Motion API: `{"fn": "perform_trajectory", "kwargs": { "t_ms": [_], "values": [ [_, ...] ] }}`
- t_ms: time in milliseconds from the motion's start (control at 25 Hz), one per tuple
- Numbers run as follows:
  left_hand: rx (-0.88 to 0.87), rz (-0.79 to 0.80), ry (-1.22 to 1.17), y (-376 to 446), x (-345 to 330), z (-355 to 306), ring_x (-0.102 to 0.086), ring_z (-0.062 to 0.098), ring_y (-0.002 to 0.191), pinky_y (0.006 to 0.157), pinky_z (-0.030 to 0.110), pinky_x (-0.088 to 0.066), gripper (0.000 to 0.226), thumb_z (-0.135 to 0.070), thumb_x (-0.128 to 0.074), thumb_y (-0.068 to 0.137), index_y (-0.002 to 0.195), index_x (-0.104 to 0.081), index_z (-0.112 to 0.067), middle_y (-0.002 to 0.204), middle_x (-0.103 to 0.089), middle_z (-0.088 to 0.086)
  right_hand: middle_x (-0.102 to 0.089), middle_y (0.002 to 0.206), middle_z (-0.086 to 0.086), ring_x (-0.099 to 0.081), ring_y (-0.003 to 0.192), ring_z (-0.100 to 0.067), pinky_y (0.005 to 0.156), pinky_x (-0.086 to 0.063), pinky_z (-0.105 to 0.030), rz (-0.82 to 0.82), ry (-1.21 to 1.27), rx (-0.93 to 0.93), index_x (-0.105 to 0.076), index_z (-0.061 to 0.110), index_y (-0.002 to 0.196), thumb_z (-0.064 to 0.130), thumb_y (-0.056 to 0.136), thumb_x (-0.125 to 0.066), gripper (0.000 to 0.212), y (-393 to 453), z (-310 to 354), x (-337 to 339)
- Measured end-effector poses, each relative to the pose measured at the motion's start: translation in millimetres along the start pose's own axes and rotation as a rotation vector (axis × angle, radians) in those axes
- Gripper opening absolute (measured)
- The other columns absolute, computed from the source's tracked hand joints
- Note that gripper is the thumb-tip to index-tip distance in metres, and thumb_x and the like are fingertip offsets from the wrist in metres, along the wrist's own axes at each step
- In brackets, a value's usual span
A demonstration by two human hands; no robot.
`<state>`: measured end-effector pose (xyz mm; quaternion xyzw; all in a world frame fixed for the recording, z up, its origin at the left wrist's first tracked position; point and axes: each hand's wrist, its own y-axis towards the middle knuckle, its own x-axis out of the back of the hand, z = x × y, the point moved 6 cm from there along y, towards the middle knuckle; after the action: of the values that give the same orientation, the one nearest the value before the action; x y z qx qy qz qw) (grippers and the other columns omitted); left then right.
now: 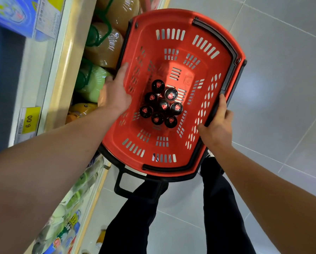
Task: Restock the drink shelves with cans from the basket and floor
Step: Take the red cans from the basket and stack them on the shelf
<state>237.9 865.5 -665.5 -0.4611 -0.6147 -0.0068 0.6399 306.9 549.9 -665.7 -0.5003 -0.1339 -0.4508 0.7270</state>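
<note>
We hold the red slotted plastic basket (pixel 225 44).
Left hand (pixel 115 92) and right hand (pixel 218 123) grip opposite rims (black-topped cans (pixel 160 105) clustered upright inside).

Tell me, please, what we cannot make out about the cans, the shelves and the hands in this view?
- Cans in the red basket: only the tops show from above, so the brand is unreadable.
- Left hand: fingertips hidden over the basket's rim.
- Right hand: fingertips hidden under the black handle.
- Lower shelf bottles: blurred labels.
- Floor cans: none identifiable; legs block the view.
</note>
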Motion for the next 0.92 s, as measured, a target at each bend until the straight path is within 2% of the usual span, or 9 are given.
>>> {"fn": "perform_trajectory", "kwargs": {
  "t_ms": [80, 160, 240, 360, 480, 640, 720, 800, 920],
  "values": [
    [0.014, -0.009, -0.045, -9.1, 5.4, -2.7, -0.053, 0.038, 0.116, 0.092, 0.043, -0.046, 0.091, -0.018, -0.066, 0.082, 0.153, -0.014, -0.042, 0.139, -0.042, 0.019, -0.025, 0.144, -0.005, -0.053, 0.109, -0.025, 0.089, -0.052, -0.042, 0.007, -0.069, 0.005, -0.006, 0.041, 0.149, 0.027, 0.080, -0.072, 0.096, -2.2, 6.6, 2.0],
    [0.023, -0.054, -0.148, -27.3, 11.9, -7.2, -0.049, 0.036, 0.123, 0.101, 0.043, -0.042, 0.088, -0.020, -0.066, 0.081, 0.155, -0.017, -0.032, 0.141, -0.042, 0.016, -0.016, 0.152, -0.002, -0.041, 0.128, -0.029, 0.100, -0.046, -0.044, 0.029, -0.123, 0.003, -0.012, 0.038, 0.148, 0.027, 0.076, -0.073, 0.096, -7.2, 15.1, 7.2],
    [0.033, -0.080, -0.272, -57.5, 15.5, -13.9, -0.047, 0.034, 0.128, 0.105, 0.041, -0.040, 0.084, -0.020, -0.065, 0.082, 0.154, -0.022, -0.025, 0.143, -0.045, 0.014, -0.016, 0.153, -0.002, -0.031, 0.135, -0.029, 0.108, -0.039, -0.043, 0.085, -0.190, 0.078, -0.017, 0.031, 0.150, 0.024, 0.075, -0.074, 0.093, -16.8, 31.3, 14.6],
    [0.037, -0.050, -0.415, -103.9, 7.3, -24.2, -0.042, 0.027, 0.137, 0.113, 0.037, -0.034, 0.077, -0.022, -0.066, 0.084, 0.152, -0.029, -0.018, 0.150, -0.043, 0.010, -0.024, 0.150, -0.002, -0.031, 0.135, -0.028, 0.109, -0.036, -0.038, 0.172, -0.291, 0.189, -0.024, 0.024, 0.149, 0.022, 0.076, -0.073, 0.088, -31.6, 56.7, 29.4],
    [0.125, -0.053, -0.481, -128.8, -7.8, -24.5, -0.043, 0.025, 0.136, 0.112, 0.039, -0.035, 0.073, -0.028, -0.067, 0.085, 0.150, -0.035, -0.017, 0.148, -0.046, 0.008, -0.032, 0.145, -0.004, -0.037, 0.131, -0.028, 0.105, -0.041, -0.041, 0.238, -0.350, 0.358, -0.031, 0.021, 0.146, 0.022, 0.075, -0.072, 0.081, -33.0, 80.4, 33.9],
    [0.314, -0.142, -0.620, -138.1, -32.7, -23.9, -0.050, 0.022, 0.130, 0.108, 0.042, -0.041, 0.073, -0.035, -0.068, 0.084, 0.148, -0.038, -0.019, 0.143, -0.051, 0.005, -0.039, 0.138, -0.003, -0.044, 0.123, -0.030, 0.097, -0.046, -0.040, 0.430, -0.479, 0.567, -0.036, 0.022, 0.143, 0.022, 0.075, -0.070, 0.076, -4.9, 96.8, 21.1],
    [0.386, -0.191, -0.634, -138.2, -51.4, -26.0, -0.051, 0.020, 0.127, 0.107, 0.037, -0.042, 0.071, -0.037, -0.068, 0.085, 0.148, -0.038, -0.021, 0.143, -0.052, 0.003, -0.039, 0.138, -0.003, -0.047, 0.121, -0.029, 0.097, -0.046, -0.041, 0.520, -0.586, 0.685, -0.038, 0.022, 0.142, 0.025, 0.078, -0.068, 0.072, 19.8, 104.3, 16.3],
    [0.448, -0.233, -0.657, -134.3, -73.2, -21.9, -0.052, 0.019, 0.126, 0.105, 0.031, -0.041, 0.069, -0.036, -0.069, 0.085, 0.147, -0.040, -0.022, 0.142, -0.053, 0.002, -0.039, 0.137, -0.002, -0.051, 0.117, -0.030, 0.094, -0.048, -0.039, 0.558, -0.644, 0.781, -0.040, 0.021, 0.141, 0.026, 0.079, -0.067, 0.067, 41.8, 114.4, 11.8],
    [0.545, -0.331, -0.704, -123.1, -107.7, -17.0, -0.057, 0.020, 0.121, 0.101, 0.032, -0.045, 0.068, -0.044, -0.068, 0.080, 0.141, -0.048, -0.022, 0.132, -0.060, 0.004, -0.041, 0.137, -0.003, -0.050, 0.119, -0.028, 0.093, -0.048, -0.038, 0.589, -0.700, 0.884, -0.043, 0.024, 0.140, 0.028, 0.079, -0.070, 0.067, 70.7, 120.5, -8.3]
  ]
}}
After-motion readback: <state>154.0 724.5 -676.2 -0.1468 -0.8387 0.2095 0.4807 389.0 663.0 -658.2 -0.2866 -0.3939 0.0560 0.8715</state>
